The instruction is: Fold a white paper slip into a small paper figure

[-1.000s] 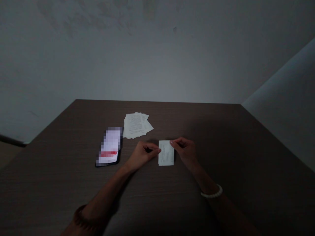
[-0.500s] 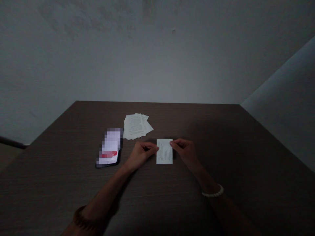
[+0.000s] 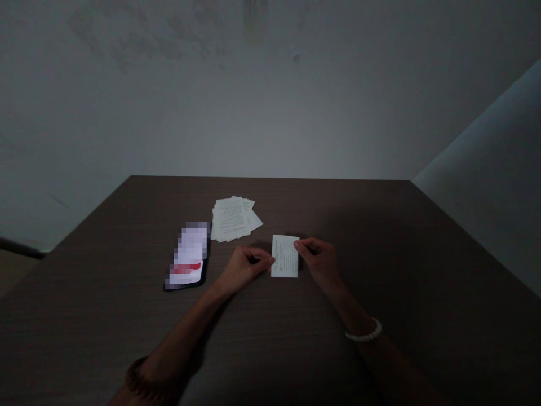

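Though it's dim, paper [image 3: 284,257] seems edge-held.

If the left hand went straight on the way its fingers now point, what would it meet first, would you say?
The paper, whose left edge it seems to pinch. Beyond that, probably the right hand, at the paper's upper right corner, though depth is hard to judge.

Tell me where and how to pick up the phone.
Probably by both long edges of the phone, towards its near end, coming from the near side with the left hand, once free: the phone lies flat and is narrow across, and its far end sits beside the papers.
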Demonstrator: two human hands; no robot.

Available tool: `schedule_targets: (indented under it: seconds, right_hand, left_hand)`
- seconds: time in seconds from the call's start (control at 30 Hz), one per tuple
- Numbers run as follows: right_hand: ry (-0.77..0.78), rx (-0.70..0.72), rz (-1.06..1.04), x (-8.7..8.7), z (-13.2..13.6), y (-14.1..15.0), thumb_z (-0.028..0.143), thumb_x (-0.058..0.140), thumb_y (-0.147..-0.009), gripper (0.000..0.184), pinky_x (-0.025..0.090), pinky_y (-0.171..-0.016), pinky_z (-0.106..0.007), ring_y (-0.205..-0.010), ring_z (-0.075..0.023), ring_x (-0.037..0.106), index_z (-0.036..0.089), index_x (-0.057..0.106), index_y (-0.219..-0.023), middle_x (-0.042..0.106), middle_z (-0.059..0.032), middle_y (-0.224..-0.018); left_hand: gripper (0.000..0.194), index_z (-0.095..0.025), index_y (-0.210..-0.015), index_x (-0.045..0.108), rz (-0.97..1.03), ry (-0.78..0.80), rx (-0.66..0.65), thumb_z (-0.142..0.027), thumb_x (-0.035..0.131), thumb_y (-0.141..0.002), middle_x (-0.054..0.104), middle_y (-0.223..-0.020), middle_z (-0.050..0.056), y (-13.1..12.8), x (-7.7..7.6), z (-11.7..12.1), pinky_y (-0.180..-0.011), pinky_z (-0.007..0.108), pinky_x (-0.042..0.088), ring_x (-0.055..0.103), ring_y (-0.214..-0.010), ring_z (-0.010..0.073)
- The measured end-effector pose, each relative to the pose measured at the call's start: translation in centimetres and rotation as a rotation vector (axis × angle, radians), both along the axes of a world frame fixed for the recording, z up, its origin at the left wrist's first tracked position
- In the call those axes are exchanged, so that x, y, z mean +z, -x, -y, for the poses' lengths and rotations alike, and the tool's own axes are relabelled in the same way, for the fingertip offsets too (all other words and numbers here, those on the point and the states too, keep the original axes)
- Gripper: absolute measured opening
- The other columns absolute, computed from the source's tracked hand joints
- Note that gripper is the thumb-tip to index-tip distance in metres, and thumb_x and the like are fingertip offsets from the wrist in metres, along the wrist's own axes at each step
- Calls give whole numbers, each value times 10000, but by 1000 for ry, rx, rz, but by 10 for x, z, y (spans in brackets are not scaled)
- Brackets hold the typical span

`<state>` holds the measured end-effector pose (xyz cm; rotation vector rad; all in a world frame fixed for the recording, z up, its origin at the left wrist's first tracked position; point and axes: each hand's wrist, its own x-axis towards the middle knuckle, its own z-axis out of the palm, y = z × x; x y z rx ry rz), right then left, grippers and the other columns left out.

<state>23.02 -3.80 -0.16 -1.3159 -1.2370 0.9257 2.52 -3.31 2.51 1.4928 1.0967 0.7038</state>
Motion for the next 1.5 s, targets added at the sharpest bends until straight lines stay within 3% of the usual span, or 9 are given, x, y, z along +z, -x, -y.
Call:
schedule_targets:
  seconds: [0.3, 0.6, 0.87, 1.07, 1.5]
  right_hand:
    - [78, 127, -18, 5, 0, 0, 430, 666, -773, 264, 449, -495, -239, -534, -139, 594, 182, 743, -721, 678, -11, -598]
    - [43, 122, -6, 3, 2, 0, 365, 694, -783, 192, 532, -618, -295, -675, -198, 700, 188, 756, -746, 759, -59, -750]
    - [44, 116, 2, 7, 4, 1, 354, 682, -788, 183, 523, -611, -273, -666, -183, 693, 195, 759, -739, 751, -37, -727]
    - [92, 239, 16, 6, 3, -1, 364, 667, -787, 216, 478, -562, -245, -614, -159, 662, 172, 754, -742, 728, -21, -674]
    - [69, 208, 4, 2, 3, 0, 367, 677, -788, 205, 521, -644, -278, -704, -190, 699, 178, 757, -781, 760, -51, -775]
  left_hand:
    - [272, -158, -676, 705, 32, -38, 29, -373, 633, -825, 723, -747, 58, 3, -4, -3, -698, 295, 480, 633, -691, 168]
    - [250, -168, -654, 707, 65, -2, 43, -351, 652, -815, 722, -740, 55, 2, -1, -1, -697, 283, 472, 628, -682, 156]
    - [213, -158, -708, 732, 94, -8, 92, -339, 668, -800, 725, -733, 53, 4, -8, -3, -670, 276, 468, 622, -666, 156]
    - [203, -153, -736, 737, 124, 19, 164, -346, 685, -774, 732, -760, 55, 4, -8, -1, -631, 272, 473, 629, -676, 173]
    - [227, -153, -701, 725, 167, 23, 156, -361, 697, -789, 705, -718, 34, 4, -6, -2, -629, 251, 442, 597, -656, 147]
